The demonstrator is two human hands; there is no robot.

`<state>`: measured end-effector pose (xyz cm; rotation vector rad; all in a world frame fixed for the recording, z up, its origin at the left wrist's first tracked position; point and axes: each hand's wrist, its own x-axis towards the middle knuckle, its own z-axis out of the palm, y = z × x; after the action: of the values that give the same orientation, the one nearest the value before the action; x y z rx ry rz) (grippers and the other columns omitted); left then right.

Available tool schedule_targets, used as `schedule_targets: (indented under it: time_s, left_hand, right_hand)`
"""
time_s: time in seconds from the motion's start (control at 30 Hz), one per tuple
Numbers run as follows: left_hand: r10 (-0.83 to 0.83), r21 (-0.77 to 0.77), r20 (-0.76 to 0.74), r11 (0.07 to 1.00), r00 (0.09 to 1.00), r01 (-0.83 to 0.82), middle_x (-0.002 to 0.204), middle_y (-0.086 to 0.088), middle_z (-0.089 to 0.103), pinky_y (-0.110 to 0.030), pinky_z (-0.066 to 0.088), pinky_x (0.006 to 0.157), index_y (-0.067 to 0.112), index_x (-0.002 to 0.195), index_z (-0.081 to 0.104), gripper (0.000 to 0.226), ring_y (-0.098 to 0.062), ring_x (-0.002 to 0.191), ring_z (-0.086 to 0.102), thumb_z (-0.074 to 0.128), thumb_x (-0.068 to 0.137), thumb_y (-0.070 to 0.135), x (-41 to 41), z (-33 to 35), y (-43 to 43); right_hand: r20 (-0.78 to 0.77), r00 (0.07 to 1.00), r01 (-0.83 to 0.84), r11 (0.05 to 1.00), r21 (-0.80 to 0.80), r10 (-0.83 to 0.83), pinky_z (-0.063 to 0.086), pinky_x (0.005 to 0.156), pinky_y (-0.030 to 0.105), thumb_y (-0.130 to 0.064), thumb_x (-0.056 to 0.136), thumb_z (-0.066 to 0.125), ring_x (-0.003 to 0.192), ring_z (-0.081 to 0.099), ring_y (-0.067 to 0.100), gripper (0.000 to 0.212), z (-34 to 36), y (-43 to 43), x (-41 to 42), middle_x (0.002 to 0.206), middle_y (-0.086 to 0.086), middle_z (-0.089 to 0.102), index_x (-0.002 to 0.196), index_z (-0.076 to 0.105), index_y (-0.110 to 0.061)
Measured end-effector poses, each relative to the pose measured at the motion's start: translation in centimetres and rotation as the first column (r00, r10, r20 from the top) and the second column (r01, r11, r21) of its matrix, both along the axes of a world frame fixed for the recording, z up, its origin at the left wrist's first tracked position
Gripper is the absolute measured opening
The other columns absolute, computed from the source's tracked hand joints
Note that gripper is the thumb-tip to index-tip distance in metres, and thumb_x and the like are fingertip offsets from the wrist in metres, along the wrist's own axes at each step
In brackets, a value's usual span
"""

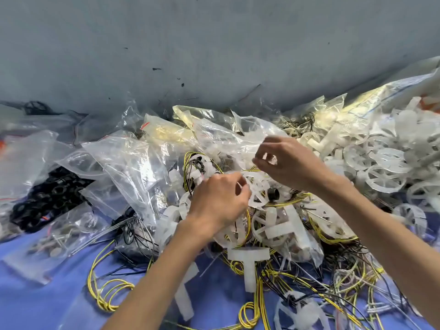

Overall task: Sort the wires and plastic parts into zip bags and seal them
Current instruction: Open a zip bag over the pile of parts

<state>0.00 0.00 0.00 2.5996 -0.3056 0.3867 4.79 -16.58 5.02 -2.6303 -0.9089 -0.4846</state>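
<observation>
both hands work mid-pile — left hand (220,198) pinches a white plastic wheel (256,186), right hand (285,160) nips a clear zip bag (238,136) edge. best to spread the mouth wide — keep yellow wires (104,291) out.

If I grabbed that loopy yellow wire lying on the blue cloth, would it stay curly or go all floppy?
The yellow wire would probably sag and partly uncoil, since it is thin and lies in loose loops on the blue cloth. It likely feels light. It may also snag, because its far end runs toward the tangle of black wires, so neighbours could drag along.
</observation>
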Motion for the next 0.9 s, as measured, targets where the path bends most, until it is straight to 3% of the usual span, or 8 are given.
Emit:
schedule_targets:
  time_s: [0.17,0.37,0.43,0.5,0.57,0.67,0.8,0.9]
  left_hand:
    - [0.075,0.008,-0.075,0.997,0.994,-0.075,0.077,0.012,0.060,-0.017,0.030,0.048,0.032,0.091,0.057,0.016,-0.010,0.066,0.054,0.045,0.093,0.042,2.4,-0.2,-0.1]
    - [0.031,-0.011,-0.163,0.999,0.986,-0.034,0.088,0.011,0.065,-0.023,0.039,0.059,0.037,0.095,0.056,0.016,-0.011,0.075,0.058,0.043,0.094,0.046,2.7,0.0,0.5]
    - [0.016,0.011,-0.194,1.000,0.981,-0.015,0.088,0.011,0.063,-0.026,0.040,0.063,0.036,0.103,0.057,0.021,-0.012,0.078,0.058,0.042,0.095,0.048,2.6,0.1,0.7]
    - [0.016,0.022,-0.207,1.000,0.978,-0.012,0.094,0.009,0.065,-0.027,0.042,0.067,0.036,0.108,0.057,0.025,-0.012,0.081,0.059,0.040,0.095,0.050,2.7,0.2,0.8]
    - [0.023,0.025,-0.199,1.000,0.980,-0.018,0.100,0.007,0.067,-0.029,0.044,0.070,0.035,0.111,0.057,0.028,-0.012,0.084,0.059,0.040,0.095,0.050,2.8,0.3,0.9]
    - [0.006,0.019,-0.208,1.000,0.978,-0.002,0.100,0.008,0.068,-0.029,0.044,0.071,0.033,0.110,0.059,0.030,-0.012,0.087,0.060,0.041,0.094,0.051,2.6,0.7,1.0]
    - [-0.110,-0.249,-0.268,0.968,0.957,0.041,0.104,0.010,0.064,-0.018,0.046,0.064,0.030,0.103,0.056,0.027,-0.007,0.078,0.064,0.040,0.096,0.049,2.3,1.8,1.7]
    - [-0.197,-0.689,-0.269,0.724,0.943,-0.046,0.105,0.001,0.067,-0.017,0.051,0.062,0.020,0.108,0.058,0.051,-0.011,0.073,0.069,0.026,0.094,0.058,1.6,3.5,2.6]
  right_hand:
    - [0.090,0.934,0.355,0.930,-0.096,-0.347,0.034,0.103,0.044,-0.034,0.086,0.061,0.134,0.021,0.030,0.036,-1.7,0.2,5.6,0.150,0.012,0.020,0.119,0.055,-0.022]
    - [0.094,0.821,0.571,0.815,-0.099,-0.563,0.039,0.099,0.046,-0.036,0.081,0.062,0.136,0.010,0.039,0.055,-2.6,-0.7,8.5,0.154,0.017,-0.012,0.132,0.044,-0.029]
    - [0.030,0.801,0.596,0.790,-0.148,-0.598,0.038,0.100,0.046,-0.037,0.083,0.060,0.134,0.014,0.037,0.053,-2.5,-1.3,9.2,0.154,0.018,-0.008,0.133,0.044,-0.029]
    - [-0.068,0.779,0.597,0.771,-0.221,-0.623,0.037,0.100,0.045,-0.035,0.087,0.057,0.128,0.028,0.035,0.043,-1.9,-2.2,10.0,0.145,0.021,0.024,0.127,0.050,-0.020]
    - [-0.115,0.771,0.579,0.764,-0.284,-0.627,0.046,0.087,0.038,-0.035,0.090,0.057,0.100,0.049,0.027,0.028,-1.1,-2.9,10.7,0.104,0.015,0.057,0.096,0.061,-0.008]
    - [-0.222,0.783,0.534,0.811,-0.240,-0.581,0.040,0.058,0.027,-0.040,0.091,0.057,0.056,0.042,0.016,0.046,0.8,-3.5,9.5,0.062,0.005,0.052,0.060,0.050,-0.008]
    - [-0.111,0.924,0.369,0.929,0.012,-0.365,0.047,0.065,0.027,-0.049,0.089,0.054,0.074,0.061,0.019,0.048,3.6,-2.5,5.5,0.095,0.008,0.071,0.089,0.072,-0.005]
    - [-0.121,0.989,0.103,0.983,0.155,-0.085,0.039,0.067,0.010,-0.063,0.081,0.046,0.082,0.056,-0.006,0.057,4.0,-0.9,0.7,0.114,-0.017,0.058,0.108,0.070,-0.019]
